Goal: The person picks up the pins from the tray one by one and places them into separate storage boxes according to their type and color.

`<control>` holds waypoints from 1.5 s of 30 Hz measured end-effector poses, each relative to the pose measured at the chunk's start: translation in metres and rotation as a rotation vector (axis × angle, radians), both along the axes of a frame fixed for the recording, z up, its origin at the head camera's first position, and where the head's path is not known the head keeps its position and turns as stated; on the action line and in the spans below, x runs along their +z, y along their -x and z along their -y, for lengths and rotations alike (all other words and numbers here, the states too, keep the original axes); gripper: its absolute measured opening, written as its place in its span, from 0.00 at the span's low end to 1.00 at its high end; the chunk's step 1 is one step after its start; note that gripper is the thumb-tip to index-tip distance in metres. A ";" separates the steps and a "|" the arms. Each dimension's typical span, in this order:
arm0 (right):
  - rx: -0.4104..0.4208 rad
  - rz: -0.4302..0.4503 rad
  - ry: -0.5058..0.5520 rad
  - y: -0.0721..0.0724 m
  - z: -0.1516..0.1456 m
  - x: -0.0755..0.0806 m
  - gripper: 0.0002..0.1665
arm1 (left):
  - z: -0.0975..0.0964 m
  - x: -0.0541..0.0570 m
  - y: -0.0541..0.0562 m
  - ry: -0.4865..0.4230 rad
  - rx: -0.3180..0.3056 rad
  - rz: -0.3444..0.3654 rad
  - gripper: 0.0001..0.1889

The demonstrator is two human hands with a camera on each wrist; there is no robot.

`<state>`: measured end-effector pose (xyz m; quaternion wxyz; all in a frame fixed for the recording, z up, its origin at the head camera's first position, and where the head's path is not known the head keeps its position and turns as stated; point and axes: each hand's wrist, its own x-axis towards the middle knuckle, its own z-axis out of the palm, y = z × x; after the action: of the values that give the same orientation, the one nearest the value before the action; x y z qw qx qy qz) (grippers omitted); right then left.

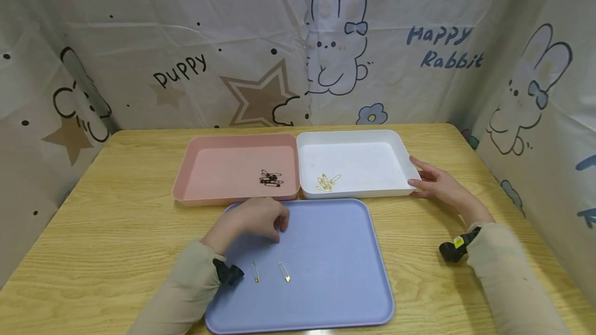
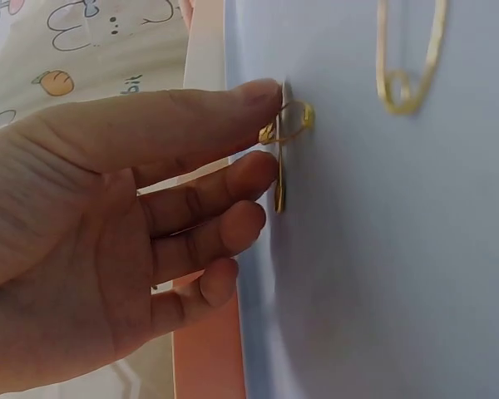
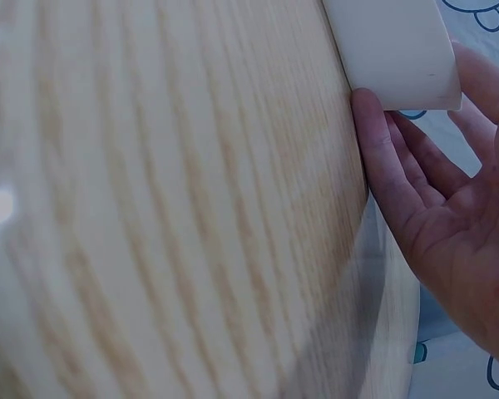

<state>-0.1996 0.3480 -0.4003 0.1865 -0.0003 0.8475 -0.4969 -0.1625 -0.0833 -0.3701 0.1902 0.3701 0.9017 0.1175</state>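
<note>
My left hand (image 1: 258,218) is low over the blue tray (image 1: 335,273), thumb and fingers curled. In the left wrist view its thumb and index fingertip pinch at a gold safety pin (image 2: 306,116), with another slim gold pin (image 2: 279,191) right beside it. Two more gold safety pins, a left one (image 1: 256,272) and a right one (image 1: 284,272), lie on the blue tray nearer to me. My right hand (image 1: 440,185) grips the right end of the white tray (image 1: 372,192), thumb at the near side and fingers farther back along it.
A pink tray (image 1: 223,156) stands left of the white tray, holding a small pile of black safety pins (image 1: 270,178). Several gold safety pins (image 1: 327,182) lie in the white tray. A printed curtain (image 1: 261,40) surrounds the wooden table (image 1: 116,211) at the back and sides.
</note>
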 end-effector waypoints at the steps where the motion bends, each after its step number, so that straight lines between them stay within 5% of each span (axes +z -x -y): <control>1: 0.000 0.000 0.000 0.000 0.000 0.000 0.49 | 0.000 0.000 0.000 -0.001 -0.004 -0.001 0.09; 20: 0.006 -0.004 0.018 0.000 0.000 0.000 0.48 | -0.004 0.005 0.001 -0.040 -0.001 0.090 0.05; 45: 0.002 -0.005 -0.020 0.001 0.000 -0.001 0.49 | -0.028 0.014 0.017 -0.126 -0.030 0.008 0.06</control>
<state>-0.2003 0.3479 -0.4015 0.1846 -0.0004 0.8529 -0.4883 -0.1796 -0.0553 -0.3566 0.1719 0.3941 0.8862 0.1726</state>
